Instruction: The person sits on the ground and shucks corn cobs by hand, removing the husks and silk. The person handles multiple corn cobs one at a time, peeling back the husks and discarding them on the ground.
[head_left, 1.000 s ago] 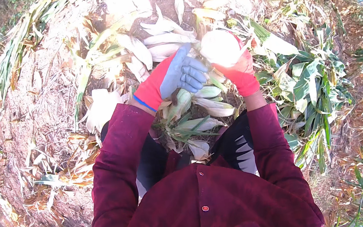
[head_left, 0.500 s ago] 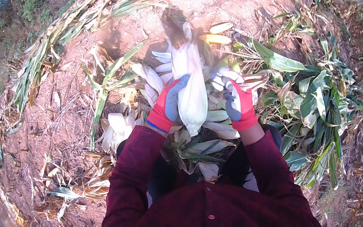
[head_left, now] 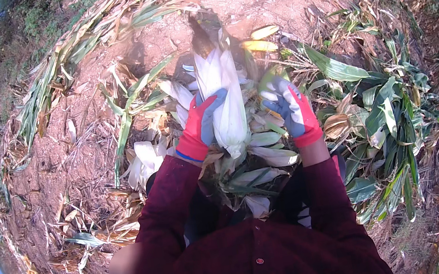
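Head view showed me the left hand [head_left: 206, 117] wrapped around a still-sheathed corn ear [head_left: 228, 110], other sheathed ears [head_left: 276, 155] beside its base, two bare yellow cobs [head_left: 260, 46] beyond, and the right hand [head_left: 292, 106] half-curled, its hold unclear.

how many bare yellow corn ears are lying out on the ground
2. Both lie beyond the right hand: the farther ear, and the nearer ear just this side of it. Others may be hidden under the pale husks.
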Tool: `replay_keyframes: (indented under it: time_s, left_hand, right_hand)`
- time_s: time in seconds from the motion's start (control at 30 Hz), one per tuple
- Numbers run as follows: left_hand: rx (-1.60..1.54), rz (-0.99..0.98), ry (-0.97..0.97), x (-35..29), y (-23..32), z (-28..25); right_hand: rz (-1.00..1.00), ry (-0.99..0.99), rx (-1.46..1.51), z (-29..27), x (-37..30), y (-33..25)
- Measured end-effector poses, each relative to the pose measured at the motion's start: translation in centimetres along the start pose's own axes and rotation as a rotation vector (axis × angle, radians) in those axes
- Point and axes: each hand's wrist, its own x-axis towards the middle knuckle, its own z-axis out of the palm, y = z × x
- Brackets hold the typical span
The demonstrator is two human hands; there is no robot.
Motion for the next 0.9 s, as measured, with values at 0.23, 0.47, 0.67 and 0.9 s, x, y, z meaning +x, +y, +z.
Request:
replay_keyframes:
  time_s: [0.23,0.47,0.67,0.9]
  left_hand:
    - [0.065,0.068,0.088,-0.4,-0.6,0.7]
    - [-0.374,-0.164,-0.144,-0.5,-1.6,-0.2]
    - [-0.595,-0.216,-0.208,0.3,-2.6,0.7]
    - [-0.622,-0.045,0.076,3.4,-3.3,-0.8]
  right_hand:
    - [-0.010,-0.171,-0.601,3.7,-0.6,4.3]
    - [-0.162,-0.139,-0.444,4.5,-2.0,3.1]
    - [-0.467,-0.155,-0.726,5.1,-3.1,0.8]
    - [-0.714,0.165,-0.509,5.1,-3.1,-0.5]
